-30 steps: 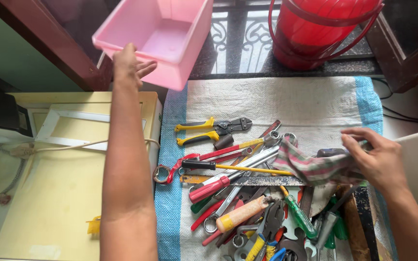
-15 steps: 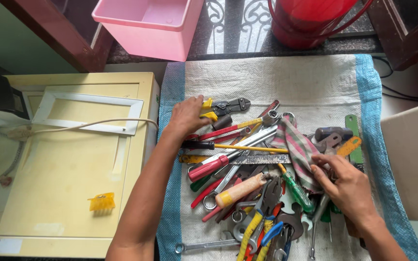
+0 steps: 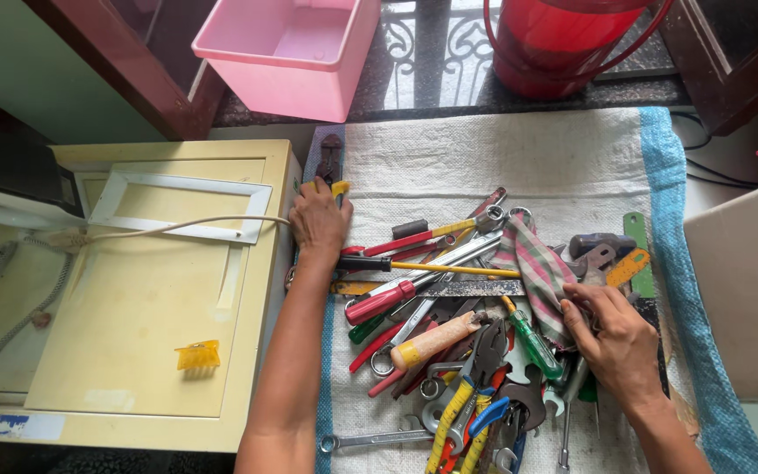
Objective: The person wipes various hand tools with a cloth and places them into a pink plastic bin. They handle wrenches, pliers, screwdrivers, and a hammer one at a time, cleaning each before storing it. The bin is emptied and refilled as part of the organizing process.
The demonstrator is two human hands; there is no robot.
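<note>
Woven white sack cloth (image 3: 519,158) with blue edge bands, spread flat and bearing a heap of hand tools (image 3: 449,351).

Left hand (image 3: 319,219): arm stretched forward along the cloth's left band, palm down, fingers curled shut around yellow-handled bolt cutters (image 3: 333,171). One yellow grip tip shows beside the knuckles; the dark jaws point away, lying on the blue band near the cloth's far-left corner.

Right hand (image 3: 616,338): forearm entering from lower right, palm down, fingers bent and loosely spread over the heap's right side, fingertips touching a checked rag (image 3: 539,272). Whether it grips anything cannot be told.

Heap contents: red-handled screwdriver (image 3: 388,300), green-handled screwdriver (image 3: 537,347), steel ruler (image 3: 458,288), spanners, pliers.

Surroundings: pink plastic tub (image 3: 296,53) upright beyond the cloth's far-left corner; red bucket (image 3: 563,44) beyond the far edge; cream cabinet (image 3: 133,298) just left of the cloth, with a small yellow brush (image 3: 196,355) on top.
</note>
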